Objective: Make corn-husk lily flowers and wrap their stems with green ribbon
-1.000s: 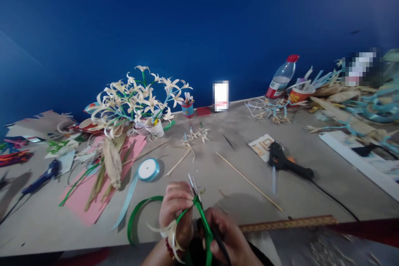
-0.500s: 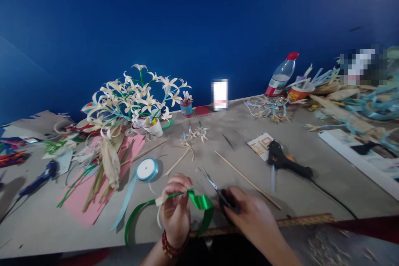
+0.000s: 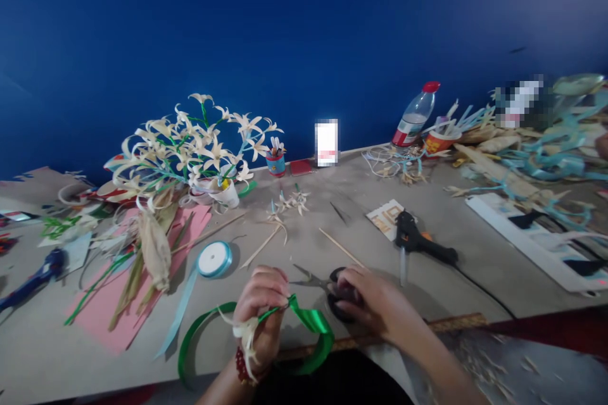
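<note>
My left hand [image 3: 261, 304] pinches a pale straw-like flower [image 3: 247, 332] by its green-wrapped stem, the petals hanging over the wrist side. From these fingertips a shiny green ribbon [image 3: 325, 335] loops out to the right and curls down, and a further length bends round to the left. Black-handled scissors [image 3: 313, 278] are gripped in my right hand [image 3: 365, 294], fingers in the handles. Their blades stand apart and point left toward the ribbon end of the stem, apparently without touching it. A thin wooden stick [image 3: 339, 247] lies just behind the scissors.
A blue ribbon spool [image 3: 215, 259] lies left of my hands, beside pink paper [image 3: 102, 326] with dried husks. Potted pale flowers [image 3: 204, 149] stand behind. To the right are a black glue gun [image 3: 422, 243] with its cord, a power strip [image 3: 522, 247] and a tilted bottle [image 3: 415, 115].
The scissors' blades have spread wider and swung to point left. My left hand has turned, bringing the flower's petals into view. The whole view has shifted slightly.
</note>
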Demonstrator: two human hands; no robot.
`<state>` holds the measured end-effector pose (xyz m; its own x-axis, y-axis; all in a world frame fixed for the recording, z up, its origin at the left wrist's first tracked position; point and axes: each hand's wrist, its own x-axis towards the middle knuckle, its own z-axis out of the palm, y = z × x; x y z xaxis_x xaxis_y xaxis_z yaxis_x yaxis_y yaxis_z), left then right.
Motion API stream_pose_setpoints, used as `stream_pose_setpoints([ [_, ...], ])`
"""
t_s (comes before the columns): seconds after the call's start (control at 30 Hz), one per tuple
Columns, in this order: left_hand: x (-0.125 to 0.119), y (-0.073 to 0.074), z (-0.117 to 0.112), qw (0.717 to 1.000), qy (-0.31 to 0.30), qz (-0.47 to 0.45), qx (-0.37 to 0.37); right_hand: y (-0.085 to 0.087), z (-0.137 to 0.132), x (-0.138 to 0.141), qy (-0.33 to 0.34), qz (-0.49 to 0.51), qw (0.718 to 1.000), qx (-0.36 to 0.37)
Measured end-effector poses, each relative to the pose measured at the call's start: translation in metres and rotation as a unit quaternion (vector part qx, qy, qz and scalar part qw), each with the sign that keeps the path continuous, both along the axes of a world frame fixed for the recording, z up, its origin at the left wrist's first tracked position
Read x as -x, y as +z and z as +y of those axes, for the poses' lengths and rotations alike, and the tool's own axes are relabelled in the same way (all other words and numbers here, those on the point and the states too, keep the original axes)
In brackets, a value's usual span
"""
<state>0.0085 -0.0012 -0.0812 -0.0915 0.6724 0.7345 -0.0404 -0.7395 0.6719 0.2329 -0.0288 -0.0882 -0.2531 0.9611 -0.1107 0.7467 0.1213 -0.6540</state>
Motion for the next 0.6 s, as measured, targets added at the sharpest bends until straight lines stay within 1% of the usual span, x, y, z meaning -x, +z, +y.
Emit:
stream_pose_setpoints([
  [0.07,0.001,0.003,0.002,0.999,-0.029,0.020,-0.015,0.014,-0.004,0.002,-0.029,0.084,0.996,-0.026],
  [0.1,0.001,0.004,0.002,0.998,-0.042,0.029,-0.021,0.023,-0.007,0.005,-0.033,0.140,0.989,-0.041],
  [0.17,0.001,0.005,0.002,0.997,-0.054,0.046,-0.029,0.039,-0.013,0.016,0.000,0.260,0.964,-0.065],
  [0.23,0.001,0.005,0.002,0.996,-0.060,0.061,-0.038,0.049,-0.019,0.030,0.036,0.329,0.941,-0.066],
  [0.27,0.002,0.005,0.001,0.995,-0.060,0.068,-0.041,0.051,-0.021,0.037,0.034,0.339,0.937,-0.070],
  [0.33,0.002,0.003,0.001,0.995,-0.057,0.075,-0.044,0.049,-0.025,0.048,0.009,0.325,0.940,-0.102],
  [0.4,0.003,0.002,0.001,0.996,-0.047,0.069,-0.037,0.045,-0.030,0.053,-0.003,0.288,0.944,-0.163],
  [0.43,0.004,0.000,0.002,0.997,-0.037,0.059,-0.029,0.044,-0.033,0.052,0.004,0.271,0.941,-0.201],
  [0.47,0.004,-0.001,0.003,0.998,-0.023,0.046,-0.019,0.044,-0.037,0.050,0.027,0.257,0.936,-0.239],
  [0.5,0.004,-0.002,0.004,1.000,-0.006,0.030,-0.008,0.045,-0.041,0.046,0.064,0.245,0.930,-0.266],
  [0.53,0.005,-0.002,0.005,1.000,0.016,0.009,0.006,0.047,-0.045,0.042,0.107,0.235,0.926,-0.275],
  [0.57,0.005,-0.002,0.007,0.999,0.037,-0.014,0.021,0.048,-0.049,0.037,0.153,0.229,0.924,-0.264],
  [0.6,0.006,-0.002,0.008,0.997,0.055,-0.038,0.038,0.049,-0.054,0.031,0.191,0.227,0.926,-0.234],
])
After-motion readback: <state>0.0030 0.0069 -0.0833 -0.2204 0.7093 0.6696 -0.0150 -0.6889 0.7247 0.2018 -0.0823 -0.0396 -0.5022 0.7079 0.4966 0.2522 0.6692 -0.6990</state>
